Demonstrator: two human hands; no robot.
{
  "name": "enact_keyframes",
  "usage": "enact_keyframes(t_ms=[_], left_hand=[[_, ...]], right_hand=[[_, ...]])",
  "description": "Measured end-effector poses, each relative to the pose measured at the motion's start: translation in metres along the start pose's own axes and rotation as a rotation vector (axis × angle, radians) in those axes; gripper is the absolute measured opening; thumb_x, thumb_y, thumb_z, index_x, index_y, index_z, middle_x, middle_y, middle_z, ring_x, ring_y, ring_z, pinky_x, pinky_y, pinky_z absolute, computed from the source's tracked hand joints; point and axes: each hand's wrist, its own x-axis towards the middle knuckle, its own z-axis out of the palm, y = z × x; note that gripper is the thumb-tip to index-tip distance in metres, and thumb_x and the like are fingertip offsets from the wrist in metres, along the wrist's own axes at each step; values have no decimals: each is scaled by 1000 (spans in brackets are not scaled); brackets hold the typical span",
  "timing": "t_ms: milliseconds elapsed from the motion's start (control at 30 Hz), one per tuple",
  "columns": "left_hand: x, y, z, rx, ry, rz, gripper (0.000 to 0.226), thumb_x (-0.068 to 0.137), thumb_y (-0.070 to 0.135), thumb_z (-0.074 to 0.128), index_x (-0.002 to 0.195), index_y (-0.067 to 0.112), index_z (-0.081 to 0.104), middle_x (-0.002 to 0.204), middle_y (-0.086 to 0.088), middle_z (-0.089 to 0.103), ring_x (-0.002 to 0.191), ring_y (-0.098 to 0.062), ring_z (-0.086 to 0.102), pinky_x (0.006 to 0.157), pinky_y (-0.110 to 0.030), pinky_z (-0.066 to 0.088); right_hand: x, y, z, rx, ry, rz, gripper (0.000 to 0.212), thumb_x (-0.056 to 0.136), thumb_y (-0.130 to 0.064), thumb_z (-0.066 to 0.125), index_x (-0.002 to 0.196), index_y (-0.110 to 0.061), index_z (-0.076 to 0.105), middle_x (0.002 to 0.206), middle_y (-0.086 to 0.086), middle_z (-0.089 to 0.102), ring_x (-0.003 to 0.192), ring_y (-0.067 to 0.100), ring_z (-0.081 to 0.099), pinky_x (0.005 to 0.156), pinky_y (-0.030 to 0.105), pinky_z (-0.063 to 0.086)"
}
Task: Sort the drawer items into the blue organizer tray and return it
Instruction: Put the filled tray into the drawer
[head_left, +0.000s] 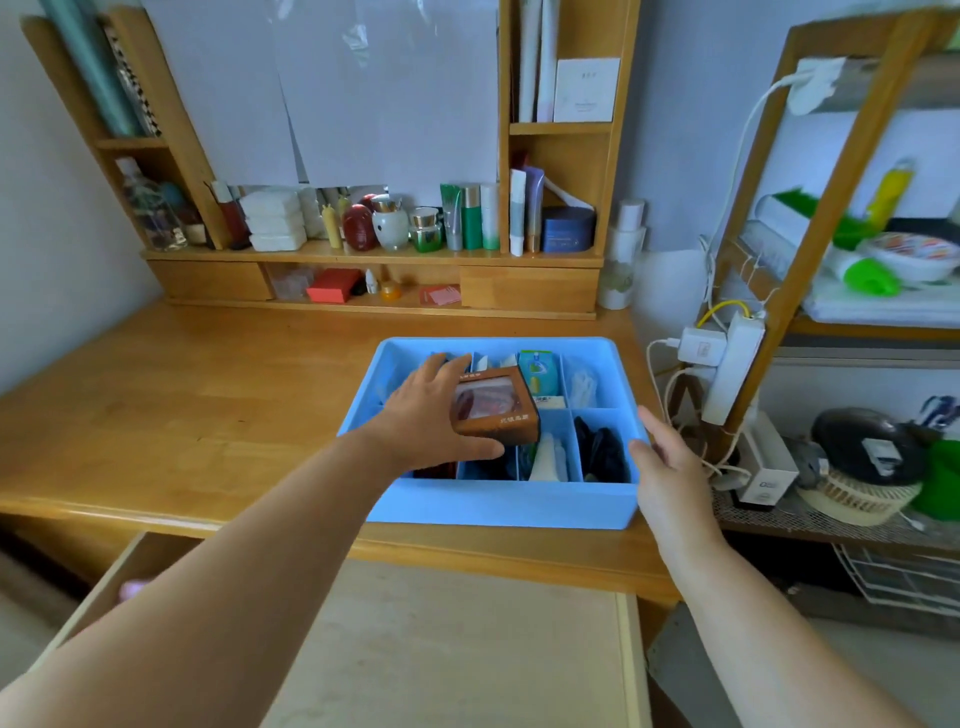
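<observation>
The blue organizer tray (498, 506) sits on the wooden desk (182, 405), near its front edge, compartments holding a teal packet (537, 371), something white (548, 460) and dark items (602, 452). Over its middle, the left hand (426, 415) grips a brown windowed box (493, 408), thumb under the near side, fingers over the far side. The right hand (670, 467) sits at the tray's right wall, fingers straight and relaxed, holding nothing. Below the desk edge, the drawer (447, 649) stands pulled out. Bottles and jars line the shelf (374, 254) behind.
</observation>
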Motion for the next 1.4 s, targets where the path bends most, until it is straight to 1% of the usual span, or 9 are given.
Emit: enact_keyframes(t_ms=[100,233,367,500,633,767,1033,1233,1400], left_hand=[[26,9,3,73,-116,-31,115,58,60,79,148,32,12,147,0,26,135,-25,27,109,-45,33],[29,15,5,31,-43,-18,114,53,59,81,146,29,21,132,1,35,125,-23,35,104,-44,39],[-11,22,-6,-142,52,61,109,53,52,84,143,29,27,119,8,37,118,-18,41,101,-38,42],[-82,34,-19,-202,92,201,111,47,54,85,141,32,30,119,15,39,117,-6,42,101,-29,42],[-155,29,0,-94,57,327,109,44,66,75,137,39,28,123,21,37,117,1,40,98,-16,37],[-199,8,70,-58,-96,249,108,47,64,74,140,36,25,125,20,33,119,0,34,101,-15,34],[-212,5,199,172,-362,133,100,61,49,72,141,29,17,133,5,27,124,-18,26,101,-33,41],[-220,4,220,175,-422,97,104,65,60,71,145,30,13,143,3,19,134,-18,18,106,-35,39],[-230,13,221,-72,-428,74,64,85,45,56,142,43,26,137,11,19,131,-13,22,107,-30,36]], right_hand=[[2,2,0,-24,-6,-27,43,99,-18,44,140,-29,43,135,-15,45,116,-3,38,96,21,33],[4,4,0,-40,-14,-30,44,99,-17,42,141,-30,41,142,-13,43,117,-4,35,98,22,30],[4,3,0,-54,-15,-11,44,99,-19,41,142,-32,39,142,-11,44,107,-5,41,81,11,36],[5,-5,0,-86,-27,1,45,100,-17,40,143,-28,39,140,-4,47,104,6,49,69,17,40],[5,-10,0,-116,-8,1,46,98,-15,38,142,-26,40,142,-1,45,119,14,48,94,33,45],[2,-10,2,-124,-5,38,45,99,-19,39,143,-31,38,141,-3,45,108,13,51,83,32,48],[6,-7,1,-185,-24,34,46,99,-23,38,143,-34,34,140,-5,45,105,15,55,61,22,42],[7,-6,0,-219,-22,21,47,99,-23,37,144,-34,34,143,-3,43,114,19,54,81,33,49],[1,-13,1,-320,29,8,48,97,-22,39,145,-28,35,144,0,42,108,14,51,73,23,46]])
